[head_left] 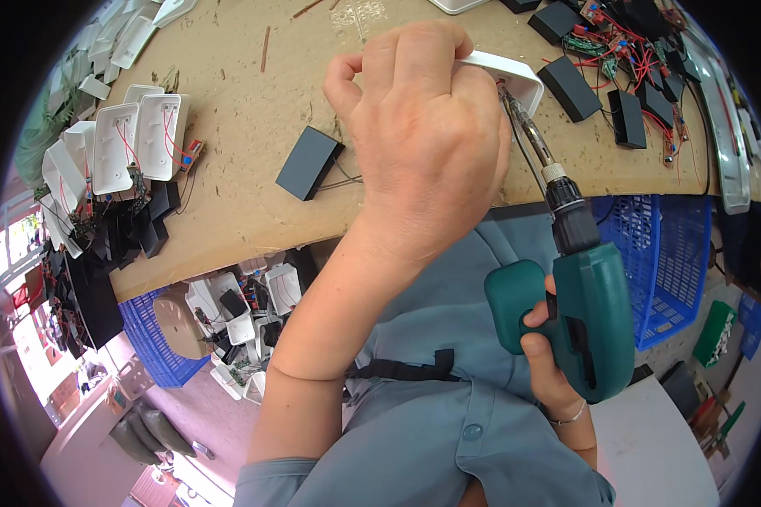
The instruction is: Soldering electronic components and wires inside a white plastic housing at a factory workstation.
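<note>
- The white case (524, 84) was over the surface (237, 101), a bit right of the middle and back from the front edge. Its open side showed, but the hand covered much of it.
- The left grip (423, 118), a bare hand, was clenched on the white case. Its fingers bent over the case, and the fingertips were hidden.
- The right grip (550, 372) was grasping a green tool (596, 325) in front of the front edge.
- The tool had a thin metal rod (533, 133) that poked into the white case. I cannot tell if its tip touched anything in there.
- A black box (309, 164) lay tilted on the surface, left of the left grip and near the front edge. Thin dark wires ran from it toward the wrist.
- More black boxes (569, 89) lay toward the right edge, mixed up with red wires (643, 57) and little green boards.
- Near the left edge, open white cases (159, 135) leaned close together, some with red wires inside. Dark boxes (154, 224) sat just beside them, near the left front corner.
- Another pile of white pieces (134, 42) lay at the back left.
- Below the front edge stood a blue basket (672, 270) on the right and another blue basket (154, 351) on the left.
</note>
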`<state>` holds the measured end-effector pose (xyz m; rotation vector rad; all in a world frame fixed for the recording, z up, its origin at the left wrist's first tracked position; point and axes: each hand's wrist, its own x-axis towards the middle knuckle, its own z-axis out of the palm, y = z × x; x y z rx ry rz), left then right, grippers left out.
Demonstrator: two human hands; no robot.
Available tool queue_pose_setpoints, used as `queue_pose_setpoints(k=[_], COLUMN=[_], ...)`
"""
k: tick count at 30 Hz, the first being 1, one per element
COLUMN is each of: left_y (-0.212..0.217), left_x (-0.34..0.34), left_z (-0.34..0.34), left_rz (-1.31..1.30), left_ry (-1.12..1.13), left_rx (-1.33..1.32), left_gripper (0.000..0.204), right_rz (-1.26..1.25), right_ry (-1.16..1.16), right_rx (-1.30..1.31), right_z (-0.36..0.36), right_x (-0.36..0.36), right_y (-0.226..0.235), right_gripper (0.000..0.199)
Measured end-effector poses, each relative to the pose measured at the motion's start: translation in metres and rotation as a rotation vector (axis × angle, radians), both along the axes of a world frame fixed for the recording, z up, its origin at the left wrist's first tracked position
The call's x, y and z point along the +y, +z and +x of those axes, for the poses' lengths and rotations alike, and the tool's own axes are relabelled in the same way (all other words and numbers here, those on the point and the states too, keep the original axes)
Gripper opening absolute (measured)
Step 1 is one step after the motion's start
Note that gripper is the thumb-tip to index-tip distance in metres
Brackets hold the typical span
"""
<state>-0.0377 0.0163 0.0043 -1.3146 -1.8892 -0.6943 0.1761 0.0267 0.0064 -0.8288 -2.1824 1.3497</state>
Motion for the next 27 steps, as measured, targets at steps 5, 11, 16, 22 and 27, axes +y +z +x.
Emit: queue_pose_setpoints(k=[5, 11, 16, 22, 27], left_y=[0.0023, -0.0002, 0.0008, 0.0022, 0.004], left_x=[-0.0018, -0.0019, -0.0024, -0.0016, 0.0006], left_z=[-0.0005, -0.0028, -0.0021, -0.001, -0.0005], left_rz=[-0.003, 0.002, -0.023, -0.062, -0.092], left_ry=[-0.045, -0.029, -0.044, -0.053, -0.062], left_rx=[-0.07, -0.015, -0.071, -0.128, -0.174], left_gripper=[0.012, 0.012, 0.013, 0.013, 0.012], right_rz=[0.036, 0.07, 0.024, 0.059, 0.017], right_ry=[-0.015, 0.003, -0.033, -0.02, -0.02], right_rx=[-0.014, -0.047, -0.001, -0.05, -0.08], right_z=[-0.0036, -0.0046, -0.0094, -0.0091, -0.0057], right_x=[-0.0037, -0.0047, -0.0069, -0.0076, -0.0108], right_y=[0.0002, -0.0014, -0.0041, -0.0031, -0.0048], right_gripper=[0.024, 0.024, 0.024, 0.024, 0.025])
